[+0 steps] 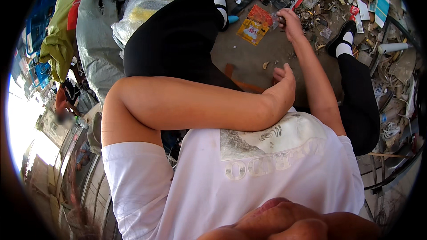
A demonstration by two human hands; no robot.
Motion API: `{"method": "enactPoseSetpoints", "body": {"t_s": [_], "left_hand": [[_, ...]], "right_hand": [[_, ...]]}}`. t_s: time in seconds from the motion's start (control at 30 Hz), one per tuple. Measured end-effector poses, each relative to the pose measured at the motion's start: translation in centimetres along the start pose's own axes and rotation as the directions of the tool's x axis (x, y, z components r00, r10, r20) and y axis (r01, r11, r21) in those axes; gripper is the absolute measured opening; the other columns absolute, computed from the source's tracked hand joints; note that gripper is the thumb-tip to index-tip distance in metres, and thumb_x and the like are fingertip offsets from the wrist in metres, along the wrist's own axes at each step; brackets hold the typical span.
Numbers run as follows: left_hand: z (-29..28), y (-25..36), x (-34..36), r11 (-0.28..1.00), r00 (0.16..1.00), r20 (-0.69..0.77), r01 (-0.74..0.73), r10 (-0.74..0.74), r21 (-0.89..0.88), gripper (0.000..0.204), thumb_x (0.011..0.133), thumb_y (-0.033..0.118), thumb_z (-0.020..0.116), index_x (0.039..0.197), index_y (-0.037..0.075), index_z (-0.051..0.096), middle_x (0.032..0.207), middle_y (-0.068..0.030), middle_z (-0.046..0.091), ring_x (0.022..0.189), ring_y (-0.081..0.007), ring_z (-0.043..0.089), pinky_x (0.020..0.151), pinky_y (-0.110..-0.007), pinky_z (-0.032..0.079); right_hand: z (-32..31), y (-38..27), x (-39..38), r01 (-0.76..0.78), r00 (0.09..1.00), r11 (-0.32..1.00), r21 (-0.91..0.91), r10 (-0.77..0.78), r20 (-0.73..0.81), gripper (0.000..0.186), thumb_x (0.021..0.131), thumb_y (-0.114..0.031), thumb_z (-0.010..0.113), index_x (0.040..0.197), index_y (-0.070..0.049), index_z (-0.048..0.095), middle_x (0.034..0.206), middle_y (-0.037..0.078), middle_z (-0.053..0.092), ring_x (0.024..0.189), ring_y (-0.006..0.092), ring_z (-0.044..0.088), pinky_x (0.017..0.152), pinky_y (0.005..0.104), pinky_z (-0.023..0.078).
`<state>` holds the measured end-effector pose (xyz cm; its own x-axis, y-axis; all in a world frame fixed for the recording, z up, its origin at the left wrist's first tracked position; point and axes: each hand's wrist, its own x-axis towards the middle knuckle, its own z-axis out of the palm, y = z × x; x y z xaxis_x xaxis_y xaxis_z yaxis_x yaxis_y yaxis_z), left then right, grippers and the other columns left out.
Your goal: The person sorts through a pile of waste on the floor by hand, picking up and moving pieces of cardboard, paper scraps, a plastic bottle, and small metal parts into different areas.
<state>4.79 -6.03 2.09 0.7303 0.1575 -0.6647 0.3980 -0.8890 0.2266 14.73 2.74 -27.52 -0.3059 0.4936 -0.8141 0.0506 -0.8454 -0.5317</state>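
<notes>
My right hand [291, 24] reaches out over the littered ground, its fingers closed in a pinch. What they hold, if anything, I cannot make out; a bit of clear plastic seems to show by the fingertips. Just left of it a flat yellow plastic wrapper [250, 32] and a red wrapper [260, 15] lie on the ground. My left forearm crosses in front of my white shirt. At its end my left hand [284, 82] hovers nearer to me, fingers loosely curled and apart, with nothing visible in it.
A heap of mixed scrap [311, 0] spreads from the far side round to the right, with a white tube [394, 48] on it. Large grey [95, 40] and green sacks [62, 31] stand at left. My black-shod feet flank the ground; another person [64, 115] is far left.
</notes>
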Motion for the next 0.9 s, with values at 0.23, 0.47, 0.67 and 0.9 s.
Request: {"method": "enactPoseSetpoints", "body": {"t_s": [0.23,0.47,0.67,0.9], "left_hand": [[0.3,0.0,0.0,1.0,1.0,-0.015,0.02,-0.02,-0.012,0.033,0.088,0.023,0.053,0.111,0.003,0.067,0.105,-0.0164,0.066,0.101,-0.034,0.059,0.099,-0.055,0.038],[0.1,-0.4,-0.4,0.998,0.999,-0.005,0.041,-0.041,0.037,0.035,0.088,0.023,0.054,0.115,0.003,0.065,0.107,-0.015,0.065,0.103,-0.0333,0.059,0.1,-0.053,0.037],[-0.2,-0.9,-0.6,0.998,1.0,0.016,-0.015,0.014,0.069,0.04,0.089,0.024,0.056,0.122,0.002,0.06,0.114,-0.014,0.063,0.108,-0.0334,0.058,0.103,-0.052,0.035],[-0.1,-1.1,0.1,0.998,0.999,0.024,0.043,-0.044,0.048,0.038,0.088,0.022,0.055,0.119,0.002,0.061,0.11,-0.0139,0.063,0.105,-0.032,0.058,0.103,-0.052,0.035]], "right_hand": [[19.7,-14.4,-7.1,0.363,0.787,0.922,0.133,-0.379,0.487,0.025,0.094,-0.016,0.056,0.117,-0.005,0.057,0.11,0.006,0.06,0.101,0.0149,0.058,0.081,0.0288,0.049],[7.3,-9.4,1.9,0.183,0.921,0.981,-0.06,-0.15,0.359,0.021,0.097,-0.012,0.05,0.116,-0.006,0.054,0.097,0.006,0.063,0.082,0.0107,0.062,0.067,0.0223,0.051],[-20.4,3.6,5.5,-0.114,0.878,0.689,-0.716,-0.268,-0.398,0.031,0.09,-0.029,0.06,0.107,-0.004,0.069,0.093,0.01,0.071,0.083,0.0212,0.067,0.074,0.0385,0.052],[-19.1,9.6,3.5,-0.164,0.846,0.578,-0.8,-0.335,-0.416,0.029,0.083,-0.029,0.068,0.097,-0.005,0.068,0.08,0.006,0.07,0.074,0.0171,0.067,0.069,0.0313,0.051]]}}
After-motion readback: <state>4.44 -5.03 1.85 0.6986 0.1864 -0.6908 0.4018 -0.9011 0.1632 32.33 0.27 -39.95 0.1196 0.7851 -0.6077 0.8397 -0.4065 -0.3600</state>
